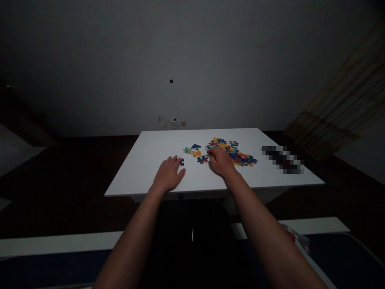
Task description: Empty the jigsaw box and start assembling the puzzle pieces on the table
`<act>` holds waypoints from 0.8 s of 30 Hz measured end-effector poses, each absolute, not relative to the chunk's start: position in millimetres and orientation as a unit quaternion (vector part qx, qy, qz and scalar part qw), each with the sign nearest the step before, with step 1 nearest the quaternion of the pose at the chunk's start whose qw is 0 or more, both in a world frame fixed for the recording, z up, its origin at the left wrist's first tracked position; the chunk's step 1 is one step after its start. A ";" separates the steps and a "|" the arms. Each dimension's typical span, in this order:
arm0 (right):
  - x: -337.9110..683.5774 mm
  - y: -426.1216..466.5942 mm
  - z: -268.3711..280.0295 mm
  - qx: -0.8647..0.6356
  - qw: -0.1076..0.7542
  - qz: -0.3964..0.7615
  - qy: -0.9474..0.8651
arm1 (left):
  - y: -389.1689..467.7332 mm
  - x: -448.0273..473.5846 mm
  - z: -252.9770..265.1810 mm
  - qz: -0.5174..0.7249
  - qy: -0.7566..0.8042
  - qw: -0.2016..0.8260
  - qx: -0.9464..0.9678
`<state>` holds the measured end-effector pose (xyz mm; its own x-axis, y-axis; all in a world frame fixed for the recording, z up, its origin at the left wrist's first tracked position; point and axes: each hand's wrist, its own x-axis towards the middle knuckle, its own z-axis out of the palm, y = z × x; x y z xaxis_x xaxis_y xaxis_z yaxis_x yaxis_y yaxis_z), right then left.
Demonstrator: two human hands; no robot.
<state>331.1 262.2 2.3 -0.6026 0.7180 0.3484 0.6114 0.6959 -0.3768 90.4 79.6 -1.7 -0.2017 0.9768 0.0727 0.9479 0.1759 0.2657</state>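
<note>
My left hand lies palm down on the white table, fingers stretched out and thumb apart. Beside its fingertips is a dark blue puzzle piece, partly covered by them. My right hand is closed, thumb and fingers pinched on a small puzzle piece, mostly hidden. It is at the left side of a heaped pile of colourful puzzle pieces and covers part of it. Between the hands lie a dark multicoloured cluster, a yellow piece, pale green-yellow pieces and a dark blue piece.
A pixelated dark object lies near the table's right edge. Behind the table is a grey wall with a socket strip. A patterned curtain hangs at the right. The room is dim.
</note>
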 end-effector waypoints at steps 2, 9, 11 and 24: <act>330.3 259.0 3.8 -0.368 0.230 0.099 -0.895 | 80.0 90.2 -2.2 0.128 0.766 0.055 0.628; 328.5 249.6 5.3 -0.333 0.194 0.081 -0.919 | 80.7 92.2 -2.2 0.129 0.772 0.049 0.621; 328.6 249.7 4.1 -0.339 0.197 0.082 -0.916 | 80.8 92.5 -2.9 0.137 0.781 0.037 0.608; 329.2 254.0 0.6 -0.320 0.255 0.115 -0.905 | 79.9 89.7 -3.8 0.148 0.813 -0.004 0.563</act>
<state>329.2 254.0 0.6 -0.6651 0.6379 0.3884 0.5201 0.7688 -0.3721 89.7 79.9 -3.8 -0.3664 0.9140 0.1741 0.9167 0.3225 0.2359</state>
